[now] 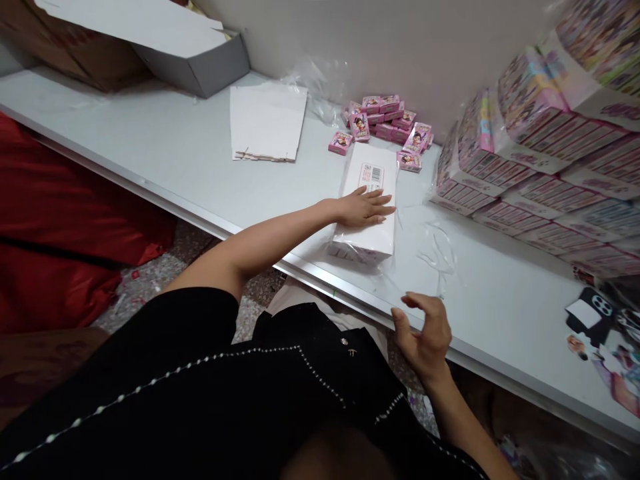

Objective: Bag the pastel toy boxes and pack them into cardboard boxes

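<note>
On my feed: white box [367, 241] lying lengthwise near to far; left hand [364, 208] flat atop, fingers spread; right hand [427, 337] half-curled, empty, off its near end.

Hands: two, one left hand [367, 208] and one right hand [424, 333]
White wrapped box [370, 239]: one
Small pink boxes [359, 127]: at least ten, the rest of the pile overlapping too much to count
Stacked display boxes [535, 140]: at least six, the stack running out of view
White card stack [267, 123]: one, its sheets too thin to count
Grey box [220, 70]: one
Brown carton [100, 63]: one
Counter [165, 153]: one
</note>
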Tool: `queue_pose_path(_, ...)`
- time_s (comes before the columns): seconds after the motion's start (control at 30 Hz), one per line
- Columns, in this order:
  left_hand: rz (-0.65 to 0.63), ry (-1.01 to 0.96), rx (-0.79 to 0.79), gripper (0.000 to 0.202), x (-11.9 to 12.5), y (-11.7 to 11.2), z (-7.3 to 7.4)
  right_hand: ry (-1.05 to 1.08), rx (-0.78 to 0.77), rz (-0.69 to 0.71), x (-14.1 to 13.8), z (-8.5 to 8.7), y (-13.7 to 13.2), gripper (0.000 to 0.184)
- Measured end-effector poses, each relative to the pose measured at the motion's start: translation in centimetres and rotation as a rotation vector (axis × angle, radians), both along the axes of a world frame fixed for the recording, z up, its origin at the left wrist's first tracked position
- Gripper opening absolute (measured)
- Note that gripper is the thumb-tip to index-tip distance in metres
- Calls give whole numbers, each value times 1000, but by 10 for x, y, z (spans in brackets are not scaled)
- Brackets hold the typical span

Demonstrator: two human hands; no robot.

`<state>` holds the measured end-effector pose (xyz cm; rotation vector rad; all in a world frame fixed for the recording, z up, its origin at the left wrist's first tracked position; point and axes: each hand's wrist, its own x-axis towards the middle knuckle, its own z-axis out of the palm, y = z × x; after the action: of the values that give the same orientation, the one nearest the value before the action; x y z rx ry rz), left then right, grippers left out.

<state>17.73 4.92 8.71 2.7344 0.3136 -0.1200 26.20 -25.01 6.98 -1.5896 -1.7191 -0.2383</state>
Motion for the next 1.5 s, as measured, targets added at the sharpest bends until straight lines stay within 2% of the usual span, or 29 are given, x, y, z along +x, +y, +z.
queue_pose_path(0.07,5,6,11,60,1,-1,0,-32,73,-72,-10,11,15,34)
queue_pose_path(0.13,13,24,23,61,1,-3,1,-149,43,-110,-22,15,39,38)
queue_pose_path(0.23,21,45,36,61,1,-6,4,-300,-45,-128,-38,8,76,44)
queue_pose_path(0.3,18,46,47,62,0,-7,4,-349,-79,-104,-44,0,93,29)
queue_pose_path(0.33,16,45,55,61,0,-7,4,-367,-83,-89,-46,-3,98,23)
queue_pose_path(0.43,4,39,70,61,0,-6,3,-401,-56,-18,-49,-10,104,25)
queue_pose_path(0.53,1,34,66,62,-1,-5,2,-431,-73,129,-52,-22,98,22)
queue_pose_path(0.67,-13,13,42,60,-3,-2,0,-575,-262,417,-62,-43,63,18)
queue_pose_path(0.73,-23,-11,24,60,-4,0,-2,-605,-282,486,-66,-39,37,12)
queue_pose_path(0.83,-16,-99,-16,61,-7,1,-1,-504,-119,636,-63,-12,12,25)
queue_pose_path(0.87,-3,-141,-32,62,-11,-1,1,-448,-57,638,-58,-1,10,29)
queue_pose_path(0.9,19,-186,-49,60,-16,-3,3,-397,-18,573,-51,9,13,32)
queue_pose_path(0.97,67,-266,-84,58,-32,-12,8,-341,-23,300,-31,19,28,47)
queue_pose_path(1.03,80,-301,-107,61,-53,-24,9,-351,-94,57,-12,16,50,70)
queue_pose_path(1.07,72,-305,-104,66,-65,-32,7,-367,-134,4,-4,10,61,79)
queue_pose_path(1.13,62,-304,-61,77,-85,-45,-3,-395,-170,-19,6,-5,80,80)
queue_pose_path(1.17,74,-310,-24,77,-92,-50,-10,-406,-165,-15,8,-11,87,71)
queue_pose_path(1.23,122,-339,53,64,-100,-57,-26,-420,-133,0,9,-20,97,50)
queue_pose_path(1.3,165,-383,111,50,-101,-60,-39,-426,-99,25,9,-23,102,37)
queue_pose_path(1.37,185,-432,142,43,-100,-62,-48,-434,-73,67,9,-21,103,32)
queue_pose_path(1.5,242,-518,115,37,-100,-66,-56,-483,16,111,5,-19,100,29)
